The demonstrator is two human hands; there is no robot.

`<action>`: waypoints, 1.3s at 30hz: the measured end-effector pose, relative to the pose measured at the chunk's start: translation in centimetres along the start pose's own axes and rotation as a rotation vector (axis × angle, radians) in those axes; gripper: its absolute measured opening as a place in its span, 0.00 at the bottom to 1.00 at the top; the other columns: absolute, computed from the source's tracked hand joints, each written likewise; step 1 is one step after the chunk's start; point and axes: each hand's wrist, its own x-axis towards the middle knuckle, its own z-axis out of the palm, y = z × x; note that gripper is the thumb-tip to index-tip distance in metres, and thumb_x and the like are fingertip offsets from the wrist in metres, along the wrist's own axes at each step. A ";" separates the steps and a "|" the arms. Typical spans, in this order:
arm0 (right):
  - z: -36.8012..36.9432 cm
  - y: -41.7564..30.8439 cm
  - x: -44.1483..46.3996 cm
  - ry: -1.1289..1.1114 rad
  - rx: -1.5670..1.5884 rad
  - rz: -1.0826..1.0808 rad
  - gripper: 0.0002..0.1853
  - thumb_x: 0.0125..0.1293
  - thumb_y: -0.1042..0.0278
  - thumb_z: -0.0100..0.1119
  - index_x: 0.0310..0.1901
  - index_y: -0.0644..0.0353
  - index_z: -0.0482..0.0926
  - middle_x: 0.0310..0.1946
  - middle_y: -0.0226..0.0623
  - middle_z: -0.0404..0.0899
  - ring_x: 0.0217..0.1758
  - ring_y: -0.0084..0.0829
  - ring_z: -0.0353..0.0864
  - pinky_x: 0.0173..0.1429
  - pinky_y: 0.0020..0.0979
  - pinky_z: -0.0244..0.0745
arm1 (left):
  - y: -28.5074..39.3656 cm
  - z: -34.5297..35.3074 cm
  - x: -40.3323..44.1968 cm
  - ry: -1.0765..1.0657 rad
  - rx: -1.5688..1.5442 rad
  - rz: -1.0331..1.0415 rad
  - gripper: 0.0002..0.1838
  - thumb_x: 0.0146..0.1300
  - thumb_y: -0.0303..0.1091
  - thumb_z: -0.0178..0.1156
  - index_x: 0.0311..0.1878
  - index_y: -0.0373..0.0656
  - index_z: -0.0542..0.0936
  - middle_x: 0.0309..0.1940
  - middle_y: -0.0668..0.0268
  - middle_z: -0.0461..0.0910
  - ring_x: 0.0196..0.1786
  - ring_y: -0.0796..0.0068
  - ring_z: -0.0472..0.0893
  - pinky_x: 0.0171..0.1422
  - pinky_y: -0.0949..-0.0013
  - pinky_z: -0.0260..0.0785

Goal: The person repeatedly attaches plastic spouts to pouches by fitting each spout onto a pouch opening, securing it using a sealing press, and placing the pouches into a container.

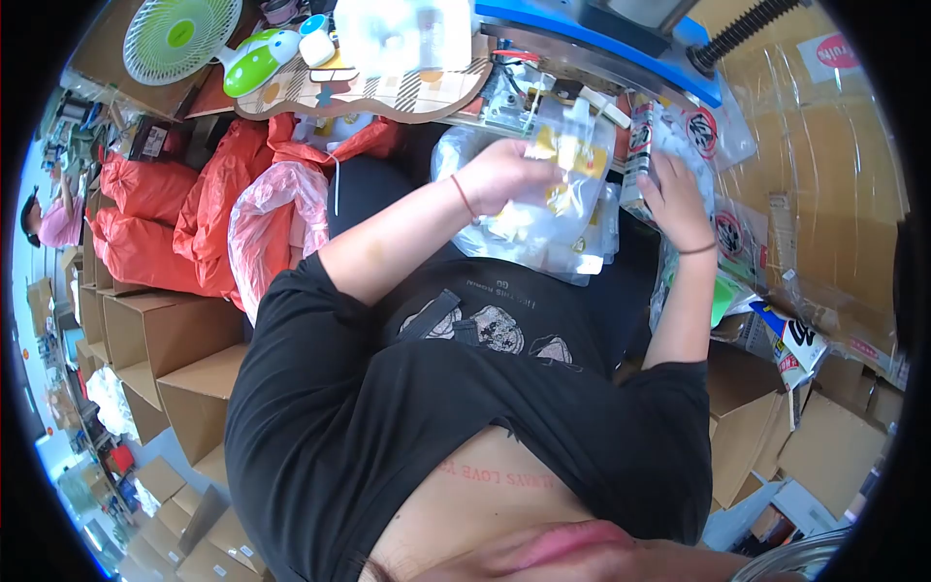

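Note:
My left hand [501, 177] is closed on a clear plastic package [574, 160] with yellow printing, its thumb lying across the near side. Under it, on my lap, sits a pile of more clear plastic packages [529, 238], some with yellow labels. To the right, my right hand [676, 202] has its fingers stretched out and touches a narrow printed pack [640, 145] in dark, white and green. Clear bags with round red and black logos [702, 134] lie beside that hand.
A blue-edged machine [621, 48] with a threaded rod stands ahead. On the left are a green fan [257, 63], red plastic bags [208, 209] and cardboard boxes [160, 330]. A large taped carton [815, 175] stands on the right. Another person [60, 218] is far left.

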 end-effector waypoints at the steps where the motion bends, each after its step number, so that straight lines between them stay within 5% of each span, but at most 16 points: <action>1: -0.6 -0.5 -0.3 0.001 0.002 -0.014 0.24 0.73 0.50 0.52 0.57 0.65 0.74 0.53 0.52 0.75 0.60 0.52 0.72 0.62 0.44 0.68 | 0.5 -0.7 0.9 0.005 -0.016 0.017 0.14 0.65 0.28 0.65 0.52 0.37 0.81 0.45 0.61 0.85 0.44 0.71 0.86 0.50 0.66 0.80; 6: -2.8 -1.5 -2.2 -0.297 0.416 0.055 0.21 0.73 0.51 0.54 0.51 0.65 0.75 0.43 0.48 0.73 0.51 0.46 0.74 0.58 0.38 0.68 | 1.4 -2.3 2.6 0.007 -0.108 -0.015 0.13 0.66 0.30 0.65 0.51 0.35 0.80 0.45 0.61 0.85 0.46 0.72 0.85 0.52 0.68 0.80; 13: -1.4 -0.1 -3.6 -0.099 0.669 0.126 0.15 0.71 0.63 0.57 0.54 0.63 0.75 0.47 0.41 0.77 0.54 0.38 0.76 0.61 0.33 0.68 | 0.6 -3.2 1.7 -0.052 -0.076 0.035 0.16 0.68 0.36 0.66 0.52 0.36 0.79 0.44 0.63 0.84 0.44 0.74 0.85 0.51 0.69 0.80; 19: 0.1 -0.4 -2.4 0.106 0.351 0.182 0.14 0.71 0.69 0.55 0.54 0.65 0.75 0.51 0.46 0.78 0.58 0.43 0.77 0.63 0.35 0.69 | 0.4 -2.1 1.4 0.030 -0.019 -0.006 0.14 0.69 0.34 0.64 0.52 0.37 0.82 0.45 0.62 0.85 0.46 0.74 0.86 0.55 0.68 0.80; 21: 0.2 -0.8 -2.5 0.132 0.347 0.206 0.13 0.71 0.70 0.54 0.54 0.65 0.76 0.51 0.46 0.79 0.58 0.45 0.77 0.63 0.36 0.69 | 0.0 -2.3 1.8 0.044 -0.066 0.039 0.14 0.67 0.34 0.66 0.48 0.34 0.80 0.39 0.61 0.84 0.38 0.72 0.85 0.47 0.69 0.81; 30: 0.8 -1.2 -2.6 0.213 0.273 0.280 0.14 0.68 0.73 0.54 0.54 0.63 0.76 0.52 0.46 0.79 0.57 0.44 0.78 0.63 0.35 0.70 | -2.3 -1.8 0.0 0.021 0.019 -0.011 0.12 0.68 0.33 0.64 0.49 0.35 0.81 0.34 0.66 0.85 0.33 0.79 0.83 0.43 0.72 0.81; 38: 1.3 -1.4 -1.8 0.232 0.297 0.455 0.14 0.69 0.72 0.55 0.55 0.62 0.77 0.51 0.45 0.81 0.57 0.41 0.80 0.63 0.36 0.70 | -0.7 -5.1 -6.8 -0.033 0.030 0.132 0.16 0.70 0.30 0.62 0.57 0.33 0.78 0.43 0.61 0.85 0.41 0.76 0.85 0.46 0.70 0.82; 39: 1.4 -1.2 -1.6 0.255 0.226 0.343 0.15 0.69 0.72 0.55 0.56 0.61 0.77 0.52 0.45 0.82 0.56 0.39 0.80 0.63 0.35 0.70 | -0.4 -5.9 -7.1 -0.037 0.050 0.123 0.17 0.70 0.30 0.61 0.58 0.33 0.78 0.44 0.61 0.86 0.41 0.76 0.86 0.47 0.70 0.82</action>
